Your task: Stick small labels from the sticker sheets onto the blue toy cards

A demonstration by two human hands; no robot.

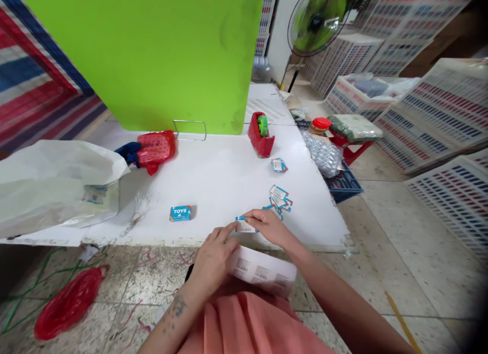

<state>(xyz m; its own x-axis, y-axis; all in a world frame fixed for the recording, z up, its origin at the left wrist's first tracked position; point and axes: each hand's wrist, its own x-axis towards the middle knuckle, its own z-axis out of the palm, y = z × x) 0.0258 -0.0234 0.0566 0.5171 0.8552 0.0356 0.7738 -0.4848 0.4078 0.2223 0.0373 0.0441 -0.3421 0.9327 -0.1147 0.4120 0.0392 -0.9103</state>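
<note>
A small blue-edged card [247, 227] with a white barcode label on its face lies at the table's front edge. The fingers of my right hand [269, 226] are closed at its upper right part. My left hand [215, 255] grips the end of a white sheet of barcode labels [263, 270], which hangs over my lap; a fingertip reaches the card's left edge. To the left sits a stack of blue cards [180, 213] printed "TOYS". Several labelled cards [280, 197] are spread right of my right hand, and a smaller pile [279, 165] lies farther back.
A red tape dispenser [261, 135] stands near the back, beside an upright green board [171, 59]. On the left are a red bag [156, 149], a large whitish plastic bag [57, 186] and thin white ties [137, 211]. A blue crate [343, 183] stands off the right edge.
</note>
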